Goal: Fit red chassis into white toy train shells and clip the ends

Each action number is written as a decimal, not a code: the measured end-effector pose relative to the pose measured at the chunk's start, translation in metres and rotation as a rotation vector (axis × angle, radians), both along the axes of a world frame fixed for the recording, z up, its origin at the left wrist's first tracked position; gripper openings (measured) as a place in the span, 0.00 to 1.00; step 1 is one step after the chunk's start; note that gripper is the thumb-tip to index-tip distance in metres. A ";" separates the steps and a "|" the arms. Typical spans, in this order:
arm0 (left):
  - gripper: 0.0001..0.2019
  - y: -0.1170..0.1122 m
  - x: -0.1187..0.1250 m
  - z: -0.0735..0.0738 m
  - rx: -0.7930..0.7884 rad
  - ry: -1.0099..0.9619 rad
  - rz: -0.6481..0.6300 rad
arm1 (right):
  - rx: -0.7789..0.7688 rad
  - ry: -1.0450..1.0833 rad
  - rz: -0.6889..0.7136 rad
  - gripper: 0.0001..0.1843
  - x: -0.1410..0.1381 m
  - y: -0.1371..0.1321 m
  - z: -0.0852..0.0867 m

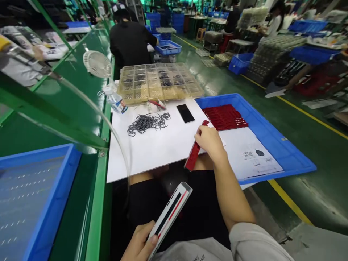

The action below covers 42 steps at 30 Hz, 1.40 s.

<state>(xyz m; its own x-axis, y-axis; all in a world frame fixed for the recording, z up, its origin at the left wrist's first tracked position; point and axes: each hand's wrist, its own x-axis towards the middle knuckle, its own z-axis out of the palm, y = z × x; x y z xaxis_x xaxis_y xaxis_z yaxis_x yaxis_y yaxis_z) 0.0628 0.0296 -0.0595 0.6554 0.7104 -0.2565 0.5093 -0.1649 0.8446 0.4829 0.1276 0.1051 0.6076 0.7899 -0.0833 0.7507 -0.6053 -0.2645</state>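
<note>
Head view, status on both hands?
Right hand holding a red plastic strip at the white board. Left hand holding a white striped bar below the board. Red strips ahead in blue tray.

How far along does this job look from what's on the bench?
Looks done: red strips lie in neat rows in the blue tray. In hand: the right hand grips a red strip, and the left hand a white striped bar. Left: a loose heap of dark wire pieces on the white board.
</note>
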 end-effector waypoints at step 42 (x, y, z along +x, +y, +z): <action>0.49 0.061 0.066 0.083 -0.028 -0.649 0.428 | 0.057 1.061 0.756 0.33 0.023 -0.168 -0.088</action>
